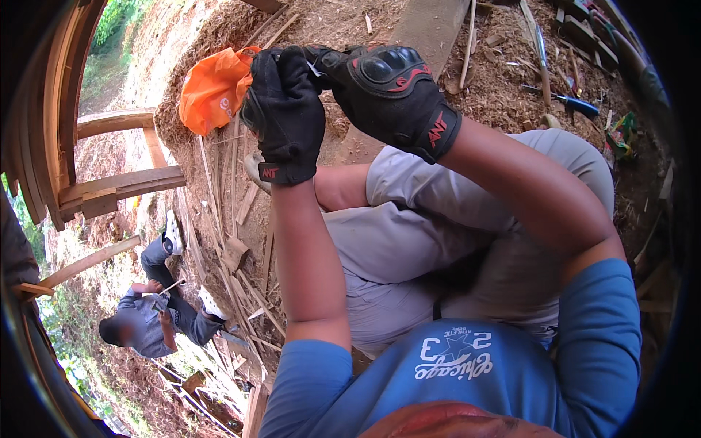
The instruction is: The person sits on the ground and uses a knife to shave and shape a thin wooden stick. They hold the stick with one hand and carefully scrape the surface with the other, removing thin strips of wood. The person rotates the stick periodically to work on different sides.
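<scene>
Both my hands wear black padded gloves with red marks, and they meet in front of me at the top of the view. My left hand (pixel 287 113) is closed, and a crumpled orange plastic bag (pixel 213 91) sticks out from its outer side. My right hand (pixel 391 91) bends over toward the left one, its fingers pressed together at the left fingertips. A small white scrap (pixel 315 70) shows between the two hands. Whatever else the right fingers grip is hidden behind the gloves.
I sit cross-legged on ground strewn with shavings and wood strips (pixel 237 255). A plank (pixel 431 36) lies ahead. A blue-handled tool (pixel 577 104) rests at the right. Curved wooden framework (pixel 120 186) stands left; beyond it another person (pixel 150 317) sits holding a thin stick.
</scene>
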`<state>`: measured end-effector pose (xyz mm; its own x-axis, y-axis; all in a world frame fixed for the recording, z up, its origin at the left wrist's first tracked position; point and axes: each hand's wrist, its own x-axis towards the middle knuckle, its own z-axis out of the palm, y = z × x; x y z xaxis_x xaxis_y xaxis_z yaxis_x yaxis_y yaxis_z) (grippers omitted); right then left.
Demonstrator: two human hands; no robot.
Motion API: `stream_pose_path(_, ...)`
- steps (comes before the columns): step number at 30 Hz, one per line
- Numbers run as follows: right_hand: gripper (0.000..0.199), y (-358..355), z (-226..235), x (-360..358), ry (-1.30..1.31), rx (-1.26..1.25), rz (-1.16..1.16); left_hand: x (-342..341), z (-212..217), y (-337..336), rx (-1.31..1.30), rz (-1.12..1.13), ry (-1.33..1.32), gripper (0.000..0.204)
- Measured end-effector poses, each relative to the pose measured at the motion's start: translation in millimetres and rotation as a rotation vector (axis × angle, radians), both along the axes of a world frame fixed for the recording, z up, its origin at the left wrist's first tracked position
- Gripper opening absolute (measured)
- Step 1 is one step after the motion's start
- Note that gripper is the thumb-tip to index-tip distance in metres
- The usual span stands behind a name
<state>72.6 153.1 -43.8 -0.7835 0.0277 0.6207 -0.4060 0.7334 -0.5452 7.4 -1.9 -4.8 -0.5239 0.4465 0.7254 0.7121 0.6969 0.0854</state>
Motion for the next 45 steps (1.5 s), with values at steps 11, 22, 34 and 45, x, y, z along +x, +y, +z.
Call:
stream_pose_path(11, 0.046, 6, -35, -3, -0.226, -0.082, 0.088, 6, 4, 0, 0.210, 0.168, -0.540, 0.032)
stream_pose_path(22, 0.034, 5, -35, -6, -0.094, -0.097, 0.152, 7, 5, -6, 0.223, 0.138, -0.515, 0.036)
stream_pose_path(34, 0.036, 39, -17, -22, -0.634, -1.086, 0.491, 14, 14, -2, 0.207, 0.132, -0.579, 0.039)
stream_pose_path(45, 0.040, 44, -14, -35, -0.394, -0.361, 0.124, 10, 9, -5, 0.282, 0.104, -0.620, 0.037)
